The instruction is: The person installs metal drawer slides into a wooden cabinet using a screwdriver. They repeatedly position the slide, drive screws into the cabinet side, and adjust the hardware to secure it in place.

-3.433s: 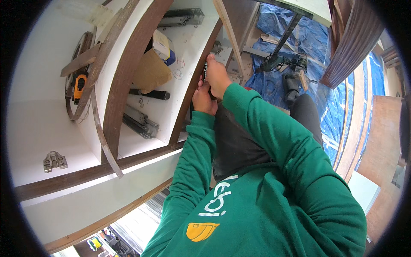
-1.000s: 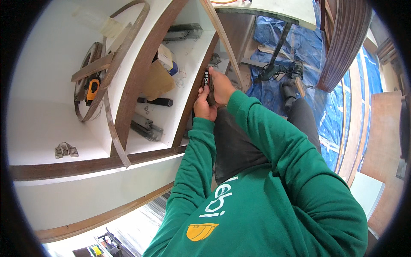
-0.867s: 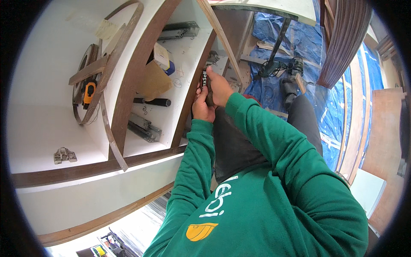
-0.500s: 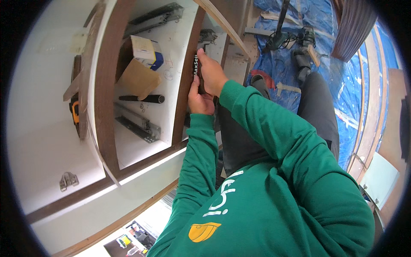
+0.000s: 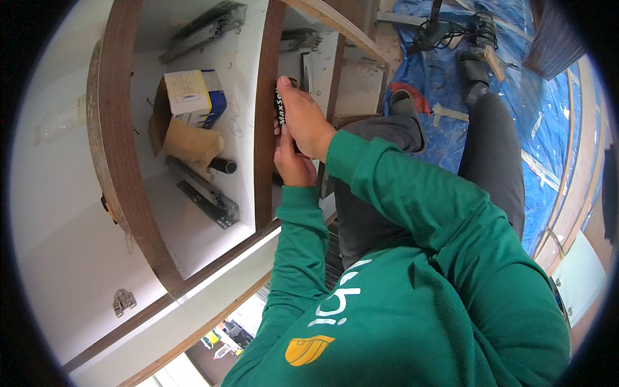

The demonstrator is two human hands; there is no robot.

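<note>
Both hands are closed around a narrow black object with white lettering (image 5: 282, 111), up against a brown upright edge of the cabinet. My right hand (image 5: 304, 121) lies over its side, thumb near the far end. Below it my left hand (image 5: 296, 164) grips the nearer part, with some fingertips showing on the left side. My palms hide most of the object, so its exact kind cannot be told. In the compartment to the left are a white, blue and yellow cardboard box (image 5: 187, 97) with an open brown flap, a black tube (image 5: 224, 166) and metal drawer slides (image 5: 206, 203).
Brown-edged cabinet partitions (image 5: 129, 155) stand left of my hands. A metal hinge (image 5: 124, 301) is on the white panel at lower left. Blue sheeting (image 5: 445, 132) covers the floor at right, with a corded power tool (image 5: 432, 33) and its cable on it.
The view has shifted, so the cabinet appears farther left and the tape measure is mostly hidden behind a partition. My hands stay on the black object, my right hand covering more of it.
</note>
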